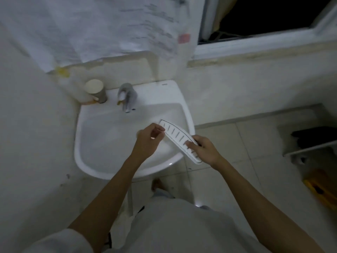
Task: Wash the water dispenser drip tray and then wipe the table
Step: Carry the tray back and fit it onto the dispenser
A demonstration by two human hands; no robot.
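Observation:
A long white drip tray (176,135) with dark slots hangs tilted over the right rim of a white wash basin (87,157). My right hand (204,149) grips its near end, fingers laid over the slotted top. My left hand (150,138) is over the basin beside the tray's far end, fingers curled, fingertips close to the tray's edge; whether they touch it I cannot tell. A grey tap (127,97) stands at the back of the basin, and no water shows running.
A grey cup (96,90) stands on the basin's back left ledge. A tiled wall is close on the left. On the floor tiles to the right are a dark rack (313,141) and a yellow object (321,187). A window (264,17) is up right.

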